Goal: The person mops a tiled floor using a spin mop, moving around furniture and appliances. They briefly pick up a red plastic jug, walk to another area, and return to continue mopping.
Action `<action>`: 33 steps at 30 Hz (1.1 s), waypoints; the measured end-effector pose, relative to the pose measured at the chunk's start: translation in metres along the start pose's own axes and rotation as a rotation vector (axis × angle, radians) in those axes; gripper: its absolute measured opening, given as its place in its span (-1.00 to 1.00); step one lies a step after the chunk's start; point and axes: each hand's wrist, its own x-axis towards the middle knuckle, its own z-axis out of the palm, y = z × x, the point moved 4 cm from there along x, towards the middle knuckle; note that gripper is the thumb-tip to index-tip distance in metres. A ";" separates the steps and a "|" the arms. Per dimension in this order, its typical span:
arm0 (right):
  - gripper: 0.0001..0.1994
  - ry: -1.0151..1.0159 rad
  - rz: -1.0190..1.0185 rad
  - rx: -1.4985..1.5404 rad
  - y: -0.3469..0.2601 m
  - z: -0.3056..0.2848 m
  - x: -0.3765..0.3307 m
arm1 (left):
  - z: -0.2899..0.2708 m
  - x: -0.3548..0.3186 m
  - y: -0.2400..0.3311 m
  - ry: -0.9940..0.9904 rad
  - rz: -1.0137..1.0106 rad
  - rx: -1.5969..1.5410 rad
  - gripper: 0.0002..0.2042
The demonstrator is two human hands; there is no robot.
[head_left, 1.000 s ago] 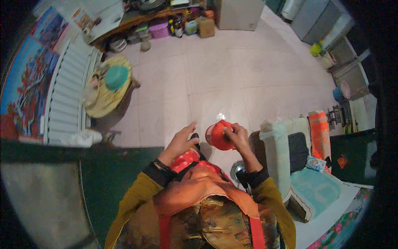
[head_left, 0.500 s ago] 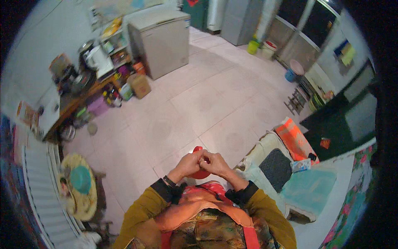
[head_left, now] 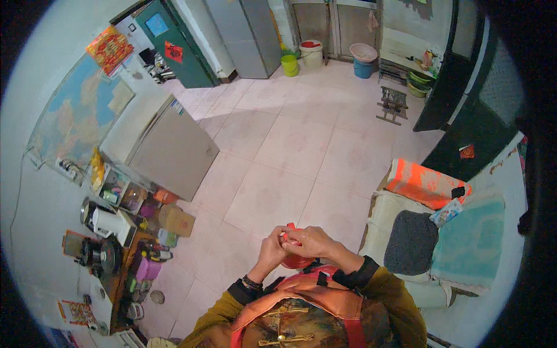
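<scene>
My left hand [head_left: 270,248] and my right hand [head_left: 315,242] meet in front of my apron, fingers closed and touching. A glossy red object [head_left: 297,262] is held in them; its rounded part shows below the fingers and a small red end sticks up above. The hands cover its middle, so its exact kind cannot be made out. A dark beaded bracelet [head_left: 251,283] circles my left wrist. Below the hands lies my orange apron [head_left: 316,293], worn over a patterned garment.
A sofa with a dark grey cushion [head_left: 411,242] stands to the right. On the left are a chest freezer [head_left: 171,153], a cardboard box [head_left: 177,221] and a cluttered wooden table [head_left: 123,288]. Farther off are a fridge [head_left: 246,43], buckets [head_left: 311,55] and a low stool [head_left: 392,104] on the tiled floor [head_left: 293,145].
My view has swung, so the freezer and table sit farther left and lower, and the back doors show more. Both hands stay together on the red object, with the right fingers shifted across its top.
</scene>
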 end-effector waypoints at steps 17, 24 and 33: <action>-0.63 0.149 -0.134 0.144 0.114 -0.228 0.282 | -0.089 0.369 0.073 0.111 0.206 -0.141 -0.68; -0.65 0.255 0.082 0.256 0.184 -0.316 0.381 | -0.090 0.534 0.095 0.018 0.259 -0.038 -0.65; -0.69 0.377 -0.080 0.313 0.327 -0.438 0.497 | -0.043 0.750 0.133 -0.121 0.238 -0.052 -0.64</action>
